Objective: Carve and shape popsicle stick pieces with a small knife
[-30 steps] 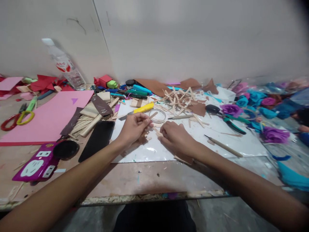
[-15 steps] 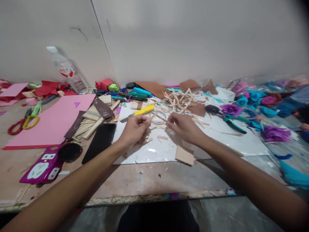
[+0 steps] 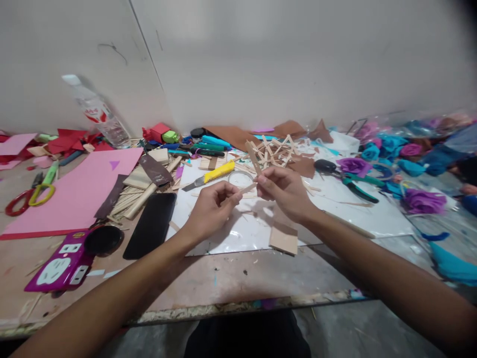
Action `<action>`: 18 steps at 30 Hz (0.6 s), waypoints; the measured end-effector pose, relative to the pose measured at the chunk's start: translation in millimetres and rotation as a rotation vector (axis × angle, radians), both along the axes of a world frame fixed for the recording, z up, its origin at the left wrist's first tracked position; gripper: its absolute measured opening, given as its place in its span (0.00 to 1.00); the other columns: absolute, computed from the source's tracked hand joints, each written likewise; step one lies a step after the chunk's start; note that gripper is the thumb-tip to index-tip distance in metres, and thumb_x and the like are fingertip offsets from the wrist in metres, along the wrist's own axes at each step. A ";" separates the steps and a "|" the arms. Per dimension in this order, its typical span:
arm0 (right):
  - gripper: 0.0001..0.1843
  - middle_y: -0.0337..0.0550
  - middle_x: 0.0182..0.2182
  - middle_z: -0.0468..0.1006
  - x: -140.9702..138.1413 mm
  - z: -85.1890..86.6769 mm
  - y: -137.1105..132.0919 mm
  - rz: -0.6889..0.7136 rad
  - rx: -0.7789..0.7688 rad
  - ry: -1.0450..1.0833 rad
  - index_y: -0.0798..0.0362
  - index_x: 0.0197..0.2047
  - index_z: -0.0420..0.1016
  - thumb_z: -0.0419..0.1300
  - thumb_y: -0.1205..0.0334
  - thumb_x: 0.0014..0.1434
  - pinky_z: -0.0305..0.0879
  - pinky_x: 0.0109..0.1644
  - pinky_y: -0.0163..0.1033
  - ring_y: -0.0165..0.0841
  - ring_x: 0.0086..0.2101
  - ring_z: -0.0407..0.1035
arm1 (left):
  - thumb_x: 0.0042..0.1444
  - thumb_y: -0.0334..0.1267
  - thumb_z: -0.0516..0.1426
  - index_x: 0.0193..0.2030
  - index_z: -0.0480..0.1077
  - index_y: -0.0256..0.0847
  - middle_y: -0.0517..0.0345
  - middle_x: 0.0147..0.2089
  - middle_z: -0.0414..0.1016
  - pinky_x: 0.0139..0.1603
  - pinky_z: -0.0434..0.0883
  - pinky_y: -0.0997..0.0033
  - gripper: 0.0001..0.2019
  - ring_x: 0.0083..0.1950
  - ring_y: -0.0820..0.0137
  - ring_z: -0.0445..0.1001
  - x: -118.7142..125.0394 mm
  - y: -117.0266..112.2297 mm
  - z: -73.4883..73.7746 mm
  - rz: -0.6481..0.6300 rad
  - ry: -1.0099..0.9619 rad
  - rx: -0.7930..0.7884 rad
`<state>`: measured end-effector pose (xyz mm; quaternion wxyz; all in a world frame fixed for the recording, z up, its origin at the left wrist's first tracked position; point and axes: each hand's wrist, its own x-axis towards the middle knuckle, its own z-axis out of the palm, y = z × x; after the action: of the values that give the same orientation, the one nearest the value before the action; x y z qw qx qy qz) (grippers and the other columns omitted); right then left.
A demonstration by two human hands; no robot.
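— Left hand [image 3: 212,204] and right hand [image 3: 283,189] each pinch an end of a thin wooden stick [image 3: 247,188], mid-frame, raised over the white sheet [image 3: 238,233].
— It looks brittle. I'd grip it lightly, near the tips.
— Room to move?
— Bare sheet lies beneath. The yellow utility knife [image 3: 216,174] and stick pile [image 3: 274,146] sit just above, and the table edge [image 3: 223,311] is well below.
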<state>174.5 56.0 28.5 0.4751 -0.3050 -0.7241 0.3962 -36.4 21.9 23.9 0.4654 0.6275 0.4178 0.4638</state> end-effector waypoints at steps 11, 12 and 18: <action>0.16 0.37 0.26 0.71 1.8 -4.5 -1.4 -0.075 0.073 -0.168 0.52 0.37 0.74 0.62 0.49 0.70 0.54 0.32 0.38 0.30 0.27 0.61 | 0.58 0.46 0.68 0.36 0.76 0.38 0.58 0.34 0.76 0.27 0.68 0.77 0.13 0.30 0.76 0.71 -0.6 -1.4 1.4 0.036 0.006 -0.037; 0.17 0.37 0.26 0.71 2.1 -5.6 -0.5 -0.072 0.060 -0.171 0.52 0.36 0.73 0.62 0.47 0.70 0.54 0.32 0.38 0.30 0.27 0.61 | 0.57 0.45 0.69 0.36 0.77 0.38 0.57 0.34 0.77 0.27 0.69 0.77 0.12 0.30 0.75 0.71 -1.0 -1.4 1.7 0.062 -0.008 -0.036; 0.21 0.32 0.24 0.64 -4.8 -14.2 -1.6 -0.061 -0.058 -0.056 0.50 0.37 0.67 0.57 0.40 0.71 0.55 0.27 0.36 0.28 0.24 0.58 | 0.48 0.41 0.75 0.41 0.80 0.40 0.58 0.34 0.83 0.33 0.77 0.73 0.16 0.32 0.71 0.80 -0.5 -1.6 3.5 0.088 -0.235 -0.152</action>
<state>169.6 54.3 14.2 0.4576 -0.3514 -0.7156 0.3937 -36.9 20.3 27.4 0.5364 0.5129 0.4214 0.5212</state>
